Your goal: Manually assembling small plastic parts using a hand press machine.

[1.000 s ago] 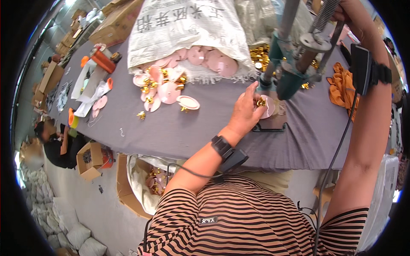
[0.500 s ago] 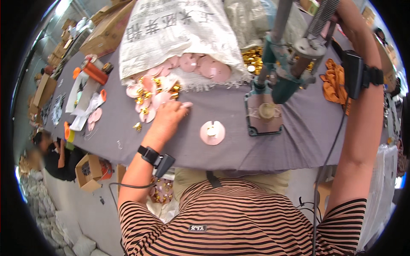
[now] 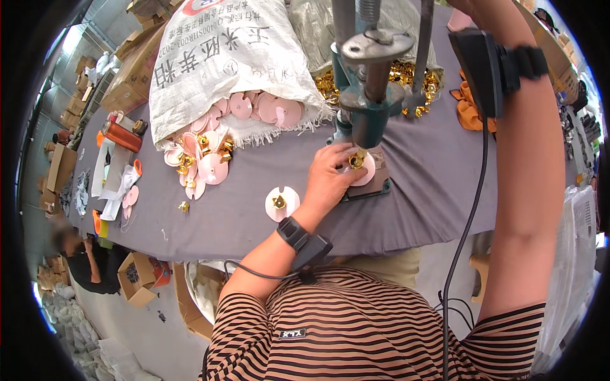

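My left hand (image 3: 327, 181) is at the green hand press (image 3: 372, 124), thumb and fingers closed on a pink disc (image 3: 367, 176). A gold flower-shaped fitting (image 3: 356, 160) sits on that disc, just below the press's ram. Part of the disc rests over the press base (image 3: 382, 185). Raised at the top edge is my right arm, with its hand (image 3: 473, 7) mostly cut off beyond the press's lever (image 3: 422, 57); its fingers are hidden. Left of the press, a second pink disc (image 3: 291, 193) lies flat on the cloth with a gold fitting (image 3: 279, 201) at its centre.
A white woven sack (image 3: 216, 57) spills pink discs (image 3: 213, 168) and gold fittings onto the grey cloth (image 3: 210, 222). More gold fittings (image 3: 406, 75) lie behind the press. An orange cloth (image 3: 468, 105) is to its right. A long white box (image 3: 114, 168) stands left, and a person (image 3: 95, 263) sits beyond.
My left hand has moved right from the pile to the press and now holds a pink disc under its ram. The view has shifted, and my right hand has slipped mostly past the top edge.
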Available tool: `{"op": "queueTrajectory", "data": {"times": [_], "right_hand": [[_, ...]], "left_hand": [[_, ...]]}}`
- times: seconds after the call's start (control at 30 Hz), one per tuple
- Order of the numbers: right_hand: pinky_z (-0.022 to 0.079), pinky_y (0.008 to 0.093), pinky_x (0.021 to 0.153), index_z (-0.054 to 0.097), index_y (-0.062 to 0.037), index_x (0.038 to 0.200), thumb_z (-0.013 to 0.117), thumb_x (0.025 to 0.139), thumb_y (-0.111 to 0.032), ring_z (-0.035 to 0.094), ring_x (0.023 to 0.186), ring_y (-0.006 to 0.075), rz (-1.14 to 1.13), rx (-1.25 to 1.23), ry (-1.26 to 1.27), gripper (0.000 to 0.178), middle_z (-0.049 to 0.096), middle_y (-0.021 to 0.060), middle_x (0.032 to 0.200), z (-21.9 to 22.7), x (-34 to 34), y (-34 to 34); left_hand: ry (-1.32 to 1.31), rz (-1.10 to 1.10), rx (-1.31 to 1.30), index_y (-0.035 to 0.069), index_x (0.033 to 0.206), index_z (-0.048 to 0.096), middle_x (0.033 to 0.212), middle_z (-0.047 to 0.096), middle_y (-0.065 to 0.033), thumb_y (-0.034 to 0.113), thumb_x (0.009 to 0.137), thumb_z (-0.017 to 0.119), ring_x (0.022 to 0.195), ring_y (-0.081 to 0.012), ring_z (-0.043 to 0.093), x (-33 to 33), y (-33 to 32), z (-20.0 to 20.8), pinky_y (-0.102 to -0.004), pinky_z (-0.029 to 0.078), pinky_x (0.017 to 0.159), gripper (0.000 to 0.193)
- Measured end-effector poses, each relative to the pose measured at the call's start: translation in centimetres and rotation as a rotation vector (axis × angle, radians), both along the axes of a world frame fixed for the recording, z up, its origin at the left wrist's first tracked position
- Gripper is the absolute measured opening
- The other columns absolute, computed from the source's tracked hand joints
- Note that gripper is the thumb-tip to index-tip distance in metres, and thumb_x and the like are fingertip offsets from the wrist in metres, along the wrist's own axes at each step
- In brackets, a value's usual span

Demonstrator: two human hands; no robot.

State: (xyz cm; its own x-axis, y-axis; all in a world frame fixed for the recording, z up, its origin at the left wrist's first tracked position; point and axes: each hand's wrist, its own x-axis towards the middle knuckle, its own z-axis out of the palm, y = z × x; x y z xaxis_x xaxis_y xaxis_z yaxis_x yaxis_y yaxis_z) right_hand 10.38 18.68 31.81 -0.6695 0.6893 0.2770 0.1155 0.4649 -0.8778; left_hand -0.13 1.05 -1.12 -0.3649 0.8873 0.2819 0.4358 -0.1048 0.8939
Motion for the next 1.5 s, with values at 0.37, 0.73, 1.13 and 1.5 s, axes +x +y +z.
{"op": "queueTrajectory", "data": {"times": [0.37,0.73,1.13,1.5], "right_hand": [[0.046,0.0249,0.061,0.07,0.0,0.102,0.071,0.092,-0.011,0.059,0.069,0.0083,-0.286,1.812,0.151,0.015,0.067,0.0044,0.08,-8.6,11.9,-0.5],[0.055,0.0364,0.076,0.07,-0.0112,0.093,0.074,0.07,0.005,0.056,0.063,0.0183,0.012,0.782,0.119,0.028,0.055,-0.0007,0.068,-22.0,15.4,-14.8],[0.042,0.0247,0.052,0.07,-0.0012,0.089,0.066,0.09,-0.014,0.042,0.048,0.0063,-0.215,0.229,-0.044,0.013,0.046,-0.0062,0.058,0.1,1.7,-3.3],[0.037,0.0184,0.059,0.062,-0.0039,0.135,0.054,0.104,-0.028,0.032,0.049,-0.0001,-0.137,0.309,-0.037,0.04,0.032,-0.0103,0.06,-2.3,3.3,3.1]], "left_hand": [[0.233,0.145,-0.057,0.009,0.1,0.078,0.125,0.064,-0.0049,0.025,0.068,0.088,0.127,-0.0297,0.049,-0.4,0.4,-0.6,-0.0424,0.038,0.107,0.037],[0.302,0.105,0.087,0.006,0.118,0.066,0.106,0.066,-0.009,0.015,0.067,0.088,0.107,-0.0301,0.059,0.9,1.0,0.2,-0.0396,0.049,0.089,0.056],[-0.179,0.254,0.12,0.002,0.134,0.057,0.096,0.073,-0.0135,0.012,0.081,0.079,0.08,-0.0249,0.07,-1.3,-2.4,1.4,-0.0334,0.055,0.073,0.059],[0.598,-0.044,-0.69,0.009,0.109,0.069,0.092,0.072,-0.0197,0.037,0.082,0.073,0.089,-0.0402,0.069,-10.2,-12.9,4.7,-0.0498,0.055,0.08,0.039]]}}
